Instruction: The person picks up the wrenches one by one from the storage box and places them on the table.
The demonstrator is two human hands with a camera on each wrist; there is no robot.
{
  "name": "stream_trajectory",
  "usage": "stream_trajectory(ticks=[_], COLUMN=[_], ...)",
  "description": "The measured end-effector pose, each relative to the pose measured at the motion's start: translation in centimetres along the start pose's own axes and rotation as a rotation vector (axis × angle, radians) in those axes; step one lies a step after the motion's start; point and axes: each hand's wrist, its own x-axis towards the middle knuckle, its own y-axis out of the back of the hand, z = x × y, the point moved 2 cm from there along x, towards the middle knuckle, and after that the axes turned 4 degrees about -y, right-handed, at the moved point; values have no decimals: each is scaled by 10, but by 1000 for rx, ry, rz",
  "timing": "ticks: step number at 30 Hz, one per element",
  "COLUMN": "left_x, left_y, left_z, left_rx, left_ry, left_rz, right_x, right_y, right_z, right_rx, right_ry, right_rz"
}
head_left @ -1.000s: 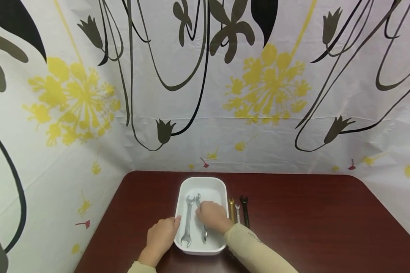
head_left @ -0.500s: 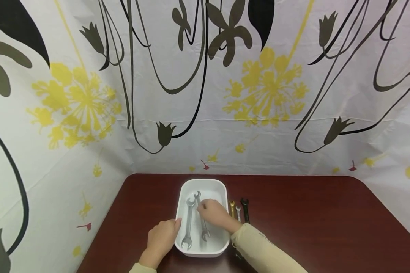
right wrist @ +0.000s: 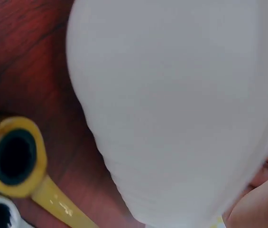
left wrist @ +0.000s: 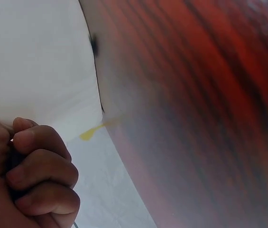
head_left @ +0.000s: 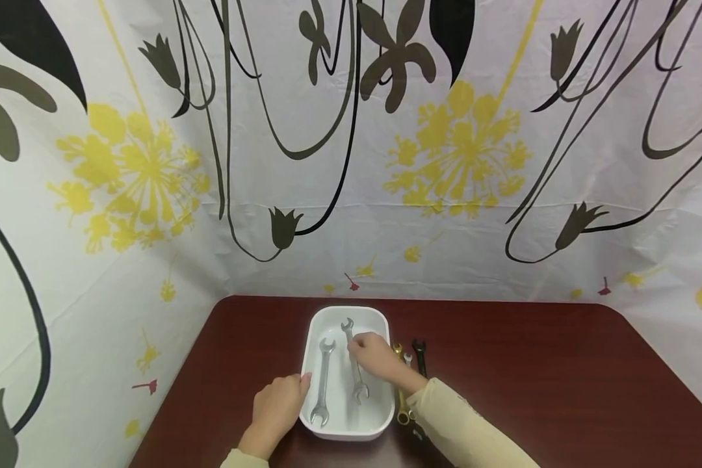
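The silver wrench (head_left: pixel 356 373) is in or just above the tray (head_left: pixel 351 437), the fingers of your right hand (head_left: pixel 373 354) clamped on it. If this pinch is loose, it may swing against the other wrench (head_left: pixel 324 382), at the tray's left side. Your left hand (head_left: pixel 276 406) grips the tray with curled fingers; pushing could slide it into the gold wrench (head_left: pixel 402 403) beside it.

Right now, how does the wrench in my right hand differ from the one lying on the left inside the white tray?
The held wrench is gripped and partly covered by your right hand; the lying wrench rests untouched in the white tray, fully visible. In the head view, the held wrench's far end leans left, the lying wrench's slightly right. Both are silver and open-ended at both ends.
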Motion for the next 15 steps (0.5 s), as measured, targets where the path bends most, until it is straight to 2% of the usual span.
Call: stream_trajectory(ticks=[9,15], left_x=[1,1], left_y=[-3,-1], left_z=[0,-3], left_rx=[-6,-12], left_ry=[-19,-24], left_rz=[5,14], right_x=[-4,-3], right_y=[29,48], right_z=[5,13], right_rx=[95,133], right_ry=[-86,-117], right_rz=[9,47])
